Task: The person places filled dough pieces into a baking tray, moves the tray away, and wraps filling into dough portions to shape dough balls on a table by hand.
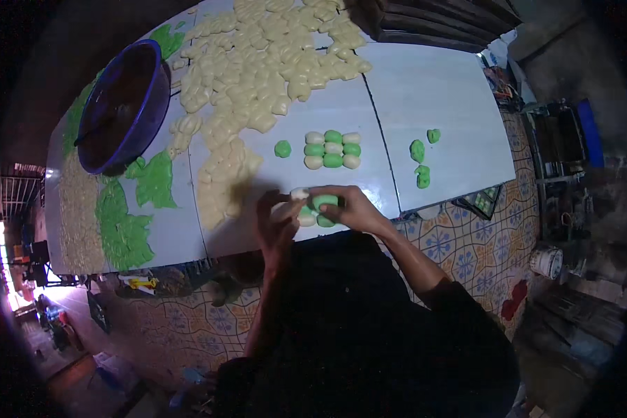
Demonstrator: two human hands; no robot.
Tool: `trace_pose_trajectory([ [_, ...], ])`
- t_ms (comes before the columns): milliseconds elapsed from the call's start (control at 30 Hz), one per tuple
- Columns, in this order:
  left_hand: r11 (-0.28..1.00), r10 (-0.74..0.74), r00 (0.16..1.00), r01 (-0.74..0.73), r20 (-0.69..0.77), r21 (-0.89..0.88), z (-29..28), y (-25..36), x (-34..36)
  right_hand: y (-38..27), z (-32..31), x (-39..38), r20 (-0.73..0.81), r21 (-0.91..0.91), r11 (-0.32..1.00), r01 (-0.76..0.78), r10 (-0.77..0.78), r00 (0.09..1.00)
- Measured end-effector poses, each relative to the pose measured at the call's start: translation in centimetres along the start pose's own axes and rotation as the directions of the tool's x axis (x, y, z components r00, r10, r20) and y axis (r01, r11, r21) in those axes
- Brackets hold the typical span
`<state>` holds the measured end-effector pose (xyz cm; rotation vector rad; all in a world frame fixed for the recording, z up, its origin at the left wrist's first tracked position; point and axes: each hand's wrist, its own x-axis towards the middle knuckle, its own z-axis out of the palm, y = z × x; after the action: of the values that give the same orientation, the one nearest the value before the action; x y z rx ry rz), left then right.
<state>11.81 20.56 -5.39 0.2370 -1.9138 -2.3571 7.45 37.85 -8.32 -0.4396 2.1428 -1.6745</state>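
Observation:
Near the table's front edge my left hand (274, 219) is closed on a small cream dough piece (283, 210). My right hand (355, 210) has its thumb and fingers around a green dough piece (324, 201), its index finger reaching a cream piece (299, 193) between the hands. Partly hidden below them, more cream and green pieces (306, 220) lie together on the table. Farther off, a checkered block of cream and green dough pieces (333, 149) sits in neat rows. One green lump (282, 148) lies just left of that block.
Cream dough pieces (244, 70) spread over the far left of the white table (439, 83). A purple basin (161, 94) stands at the left, near green dough (122, 226) and a grainy beige strip (80, 223). Green lumps (416, 150) lie at right. Patterned tiles (460, 244) cover the floor.

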Motion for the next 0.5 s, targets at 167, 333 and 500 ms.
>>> trace_pose_trajectory([
  [167,0.997,0.075,0.979,-0.067,-0.189,0.047,-3.4,-1.6,0.0,4.7,0.1,1.6,-0.155,0.006,0.999,-0.044,0.044,0.987],
  [333,1.000,-0.013,0.978,0.015,-0.208,0.007,-2.6,-2.9,-0.3,5.3,-0.9,1.2,0.005,-0.324,0.940,0.103,-0.107,0.994],
  [500,0.978,0.068,0.989,-0.041,-0.130,0.203,-2.8,-3.2,-0.5,1.3,-7.5,-3.3,-0.371,-0.451,0.893,-0.018,-0.168,0.913],
])
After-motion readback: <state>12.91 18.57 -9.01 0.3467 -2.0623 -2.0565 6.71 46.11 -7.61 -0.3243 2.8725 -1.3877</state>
